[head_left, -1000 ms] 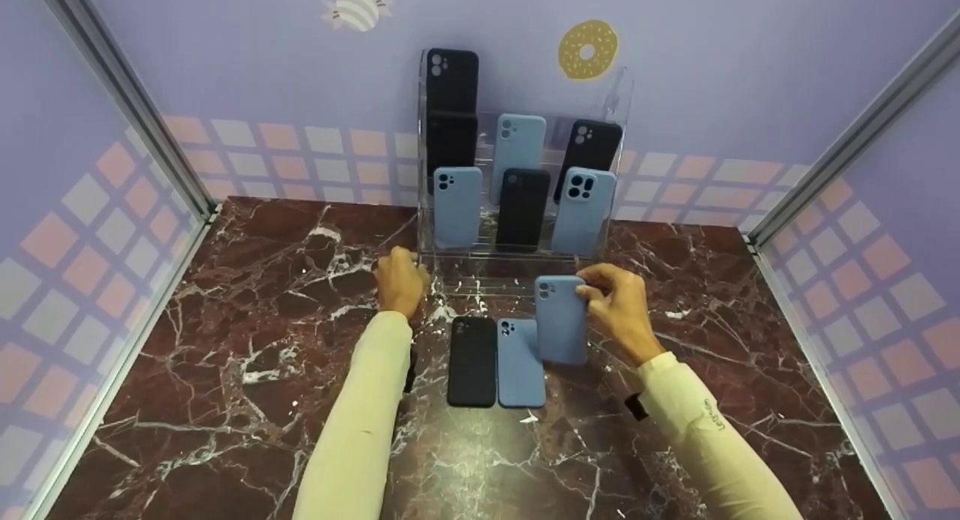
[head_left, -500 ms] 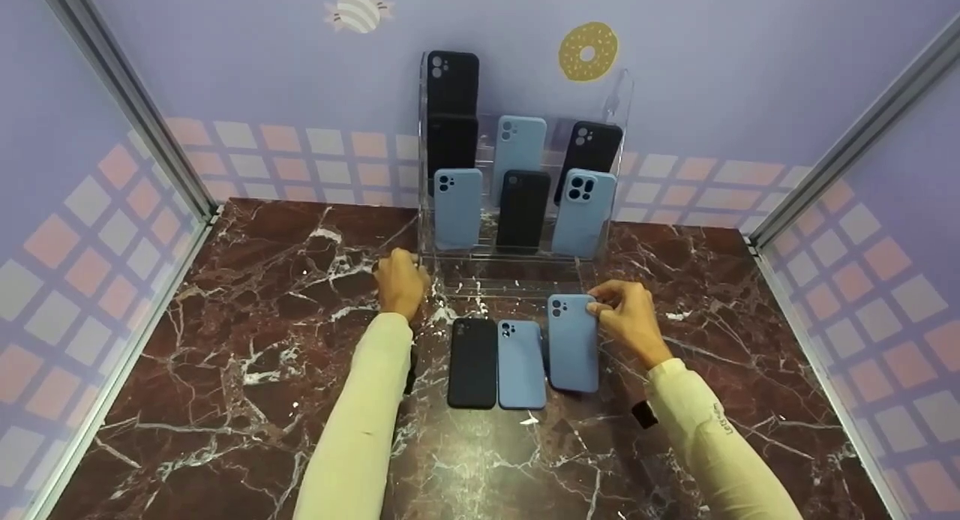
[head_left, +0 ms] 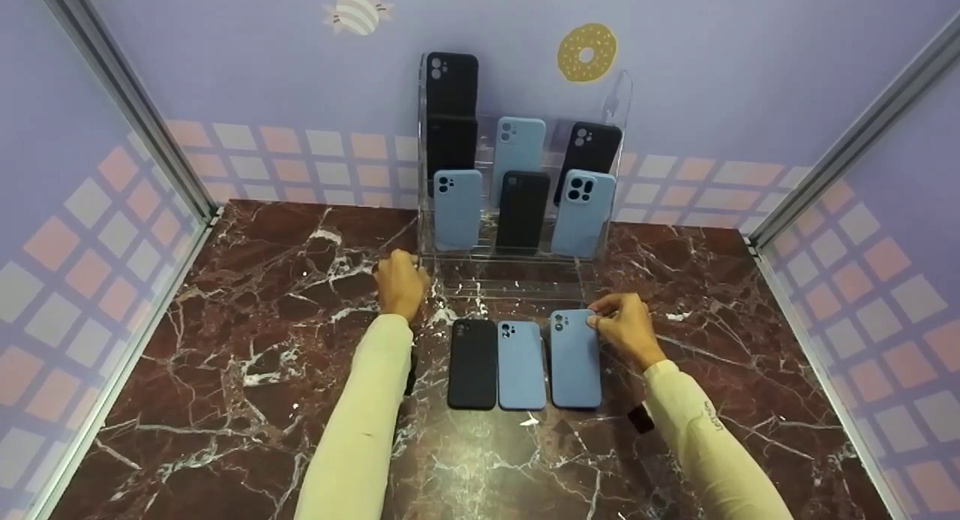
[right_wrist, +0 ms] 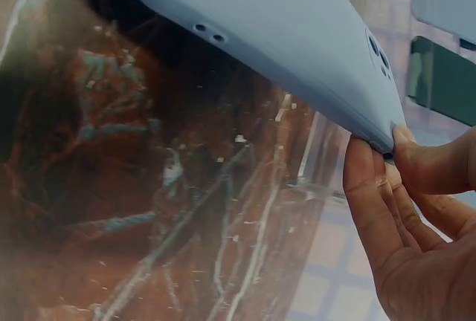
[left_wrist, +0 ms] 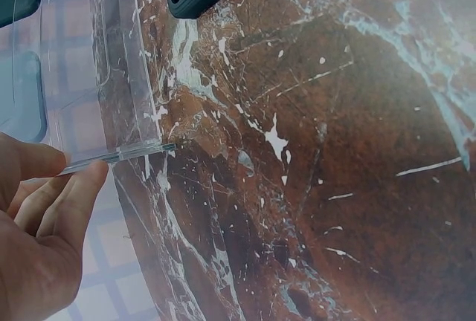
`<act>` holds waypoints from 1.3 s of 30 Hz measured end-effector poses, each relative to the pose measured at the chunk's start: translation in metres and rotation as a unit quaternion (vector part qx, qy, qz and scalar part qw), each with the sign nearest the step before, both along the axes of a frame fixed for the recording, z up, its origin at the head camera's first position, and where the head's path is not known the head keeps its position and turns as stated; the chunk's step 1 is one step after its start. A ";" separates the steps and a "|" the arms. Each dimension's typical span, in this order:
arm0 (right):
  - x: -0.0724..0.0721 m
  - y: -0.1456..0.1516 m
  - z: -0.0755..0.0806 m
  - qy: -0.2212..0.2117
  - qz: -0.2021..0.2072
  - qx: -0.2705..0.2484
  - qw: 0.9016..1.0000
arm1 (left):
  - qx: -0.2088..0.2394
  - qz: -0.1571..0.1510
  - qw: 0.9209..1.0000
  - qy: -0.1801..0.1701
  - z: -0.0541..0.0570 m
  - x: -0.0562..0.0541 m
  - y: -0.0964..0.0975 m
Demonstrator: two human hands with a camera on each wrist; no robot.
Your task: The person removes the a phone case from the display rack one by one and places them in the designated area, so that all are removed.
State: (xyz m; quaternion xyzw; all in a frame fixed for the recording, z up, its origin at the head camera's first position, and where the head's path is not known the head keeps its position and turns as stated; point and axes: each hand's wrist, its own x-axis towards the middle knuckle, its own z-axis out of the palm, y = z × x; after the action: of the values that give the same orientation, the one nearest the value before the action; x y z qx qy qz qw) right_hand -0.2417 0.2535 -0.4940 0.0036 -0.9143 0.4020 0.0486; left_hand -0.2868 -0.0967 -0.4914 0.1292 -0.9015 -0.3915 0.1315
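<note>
My right hand [head_left: 628, 327] pinches the top right corner of a blue phone case [head_left: 576, 362], which is low over the table at the right end of a row. In the right wrist view, thumb and fingers grip that case [right_wrist: 282, 31] by its corner. Left of it lie another blue phone case [head_left: 522, 366] and a black phone case [head_left: 472, 366]. My left hand [head_left: 401, 284] is at the front left of a clear acrylic stand [head_left: 517, 289]. The left wrist view has the left hand [left_wrist: 44, 224] pinching the stand's side edge [left_wrist: 111, 159] between thumb and fingers.
Several black and blue phone cases stand in the stand's tiers, among them a black one [head_left: 523, 212] and a blue one [head_left: 583, 216]. Behind rises a patterned lilac wall [head_left: 300, 70]. Side panels flank the dark red marbled table [head_left: 247, 340].
My right hand has brought the blue phone case down and slightly right, from overlapping the middle case to a spot beside it. My left hand has stayed at the stand.
</note>
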 end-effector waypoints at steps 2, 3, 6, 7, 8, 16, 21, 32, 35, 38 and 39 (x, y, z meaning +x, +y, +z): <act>0.000 0.000 -0.004 0.000 -0.004 0.010 1.000 | 0.000 -0.001 1.000 0.000 0.000 0.001 0.000; -0.001 0.000 -0.006 -0.002 -0.005 0.011 1.000 | -0.001 -0.001 1.000 0.000 0.001 0.001 0.000; -0.001 -0.001 -0.011 -0.012 -0.007 0.001 1.000 | -0.004 0.000 1.000 0.000 0.001 0.001 0.000; -0.001 -0.001 -0.013 -0.016 -0.008 -0.003 1.000 | -0.005 0.000 1.000 0.000 0.001 0.001 0.000; -0.001 -0.001 -0.015 -0.019 -0.008 -0.002 1.000 | -0.005 0.000 1.000 0.000 0.000 0.002 0.000; -0.003 -0.001 -0.028 -0.013 -0.009 0.002 1.000 | 0.001 -0.001 1.000 0.001 0.000 0.001 0.001; -0.003 -0.004 -0.034 0.001 -0.016 0.005 1.000 | 0.002 0.000 1.000 -0.001 0.000 0.000 0.001; -0.004 -0.013 -0.039 -0.017 -0.038 0.019 0.999 | 0.003 0.000 1.000 0.002 0.000 0.000 0.001; -0.003 -0.016 -0.040 -0.009 -0.037 0.017 0.999 | 0.007 -0.003 1.000 0.008 0.000 0.001 0.001; -0.003 -0.020 -0.041 -0.003 -0.036 0.017 0.999 | 0.008 -0.006 1.000 0.013 0.000 0.001 0.000; -0.003 -0.021 -0.041 -0.005 -0.035 0.016 0.999 | 0.008 -0.006 1.000 0.013 0.000 0.001 0.000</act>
State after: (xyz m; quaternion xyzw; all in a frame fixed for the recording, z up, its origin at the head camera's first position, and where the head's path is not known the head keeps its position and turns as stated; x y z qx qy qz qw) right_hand -0.2442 0.2322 -0.5345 -0.0301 -0.9204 0.3854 0.0578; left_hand -0.2857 -0.0966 -0.4915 0.1194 -0.8972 -0.4014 0.1400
